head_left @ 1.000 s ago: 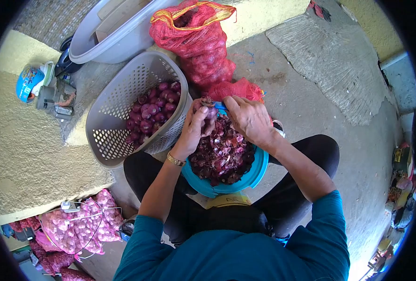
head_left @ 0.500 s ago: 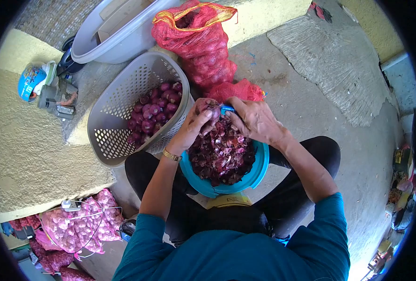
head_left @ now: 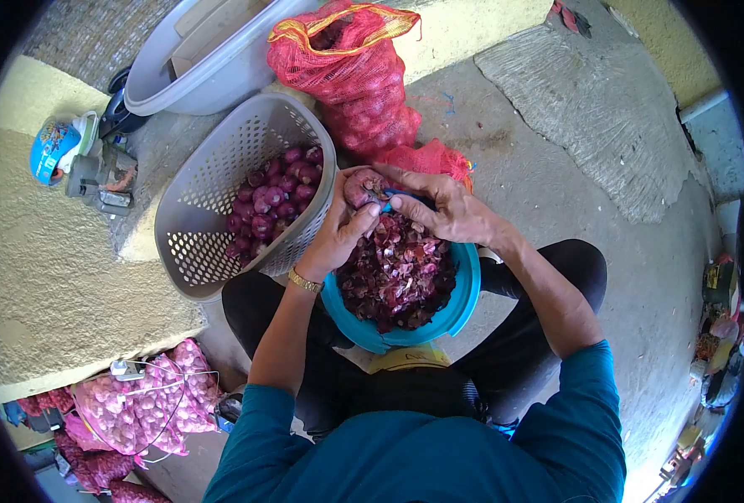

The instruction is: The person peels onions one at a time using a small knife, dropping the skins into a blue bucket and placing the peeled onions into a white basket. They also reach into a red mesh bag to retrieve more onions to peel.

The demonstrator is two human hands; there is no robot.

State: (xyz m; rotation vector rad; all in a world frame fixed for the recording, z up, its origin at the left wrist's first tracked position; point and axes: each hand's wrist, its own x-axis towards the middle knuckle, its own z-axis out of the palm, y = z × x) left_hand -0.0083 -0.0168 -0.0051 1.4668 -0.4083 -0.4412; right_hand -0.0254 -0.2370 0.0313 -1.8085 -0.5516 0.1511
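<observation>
A red onion [head_left: 363,186] with loose skin is held in my left hand [head_left: 338,232], fingers wrapped round it. My right hand [head_left: 452,210] grips a small blue-handled tool [head_left: 400,199] against the onion's right side; its blade cannot be made out. Below both hands is a turquoise basin [head_left: 467,295] heaped with dark red onion skins [head_left: 397,272]. To the left stands a grey perforated basket [head_left: 189,197], with several shiny purple onions [head_left: 265,201] inside.
A red mesh sack [head_left: 364,92] of onions stands behind the basket, beside a big grey tub [head_left: 221,80]. Pink mesh bags [head_left: 150,402] lie at the lower left. A blue round object [head_left: 52,151] sits on the ledge.
The onion has turned and shifted slightly left in my left hand. My right hand has tilted, with its fingers now reaching over the onion and the blue tool lower.
</observation>
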